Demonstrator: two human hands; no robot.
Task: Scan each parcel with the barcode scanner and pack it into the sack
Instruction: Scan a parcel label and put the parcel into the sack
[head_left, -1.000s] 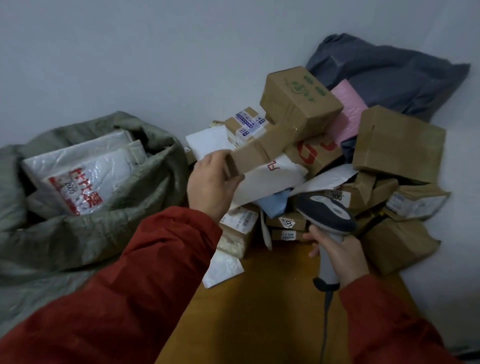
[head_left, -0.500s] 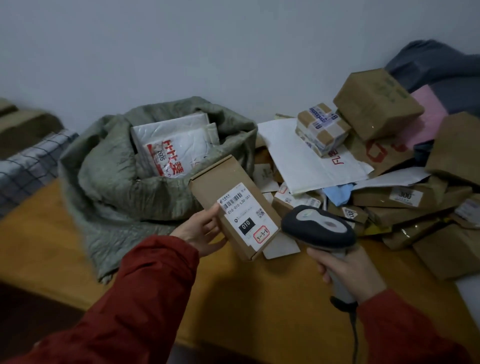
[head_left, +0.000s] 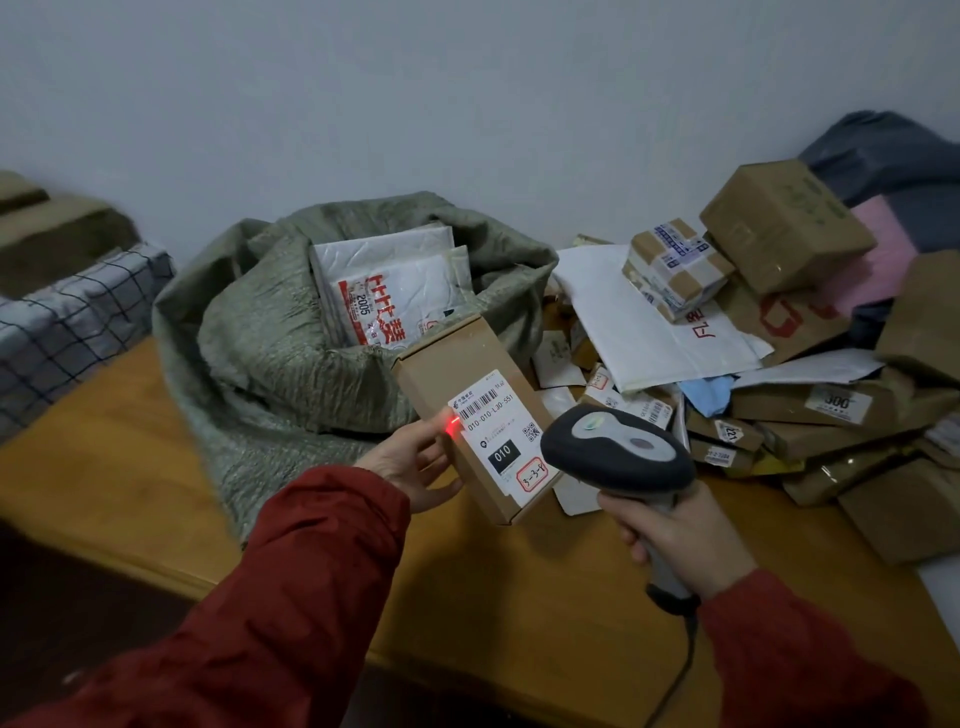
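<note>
Now, left grip (head_left: 410, 462) around brown parcel (head_left: 457, 371) with label (head_left: 498, 434) "010-010-L30-551" and "010", right grip (head_left: 680, 540) tight around barcode scanner (head_left: 618, 452).

One sack (head_left: 249, 332), two white mailers (head_left: 384, 254) (head_left: 410, 301) in it, one held box (head_left: 452, 364), one scanner (head_left: 618, 452), two hands (head_left: 410, 462) (head_left: 680, 540)

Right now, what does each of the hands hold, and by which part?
Left hand: cardboard parcel, by its left side. Right hand: barcode scanner, by its handle.
</note>
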